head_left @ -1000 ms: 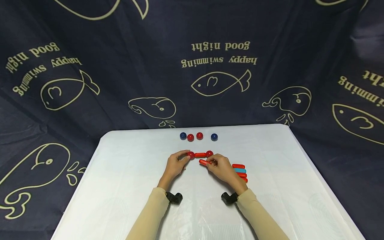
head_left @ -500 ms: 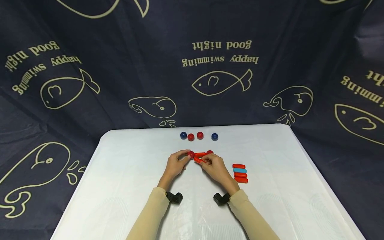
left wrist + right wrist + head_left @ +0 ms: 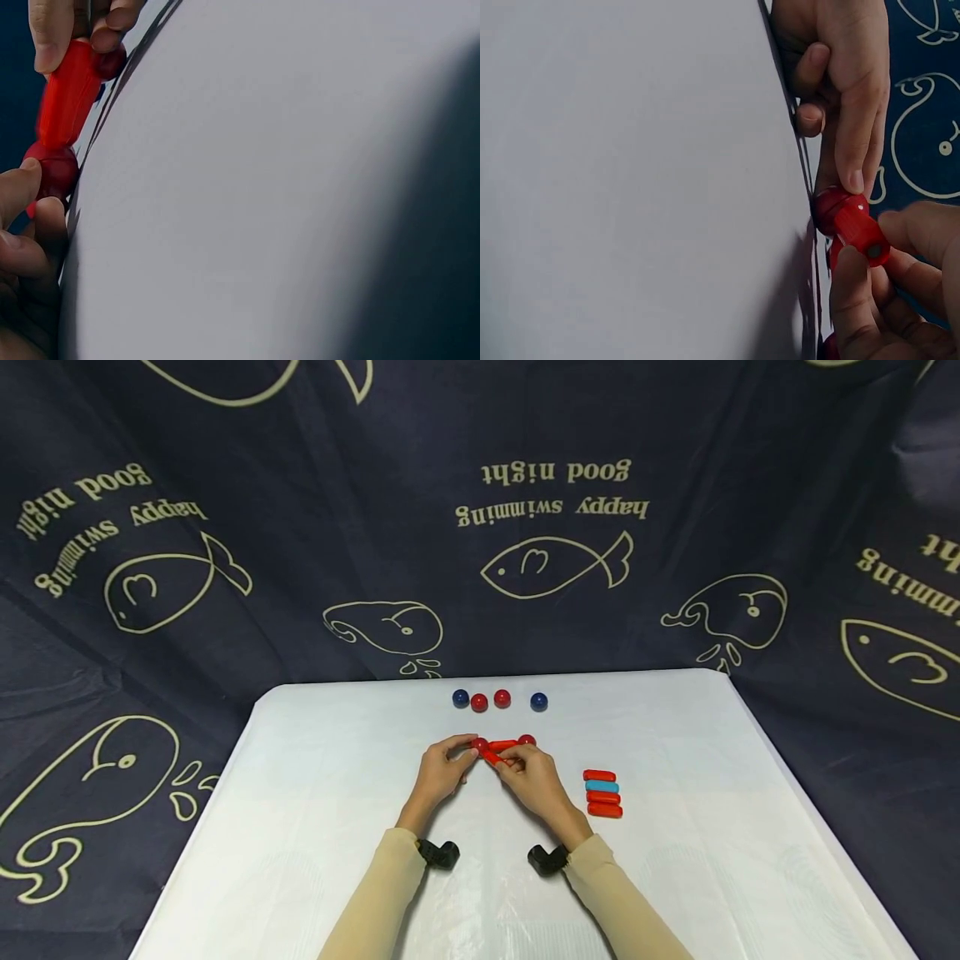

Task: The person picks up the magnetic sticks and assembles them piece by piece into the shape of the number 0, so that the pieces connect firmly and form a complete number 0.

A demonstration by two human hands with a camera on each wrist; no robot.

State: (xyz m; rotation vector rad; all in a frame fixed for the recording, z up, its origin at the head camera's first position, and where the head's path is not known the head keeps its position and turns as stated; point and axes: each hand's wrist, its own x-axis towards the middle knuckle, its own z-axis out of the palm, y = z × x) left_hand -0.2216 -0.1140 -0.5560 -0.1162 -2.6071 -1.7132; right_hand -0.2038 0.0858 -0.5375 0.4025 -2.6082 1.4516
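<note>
Blue balls (image 3: 461, 698) flank two red balls (image 3: 502, 698) beyond the right hand (image 3: 534, 778).

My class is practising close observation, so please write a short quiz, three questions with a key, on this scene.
1. True or false: the left hand holds a red ball.
2. How many loose sticks lie to the right of the right hand?
3. Which does the right hand hold?
A. a blue stick
B. a red stick
C. a blue ball

Key: 1 true; 2 four; 3 B.
</note>
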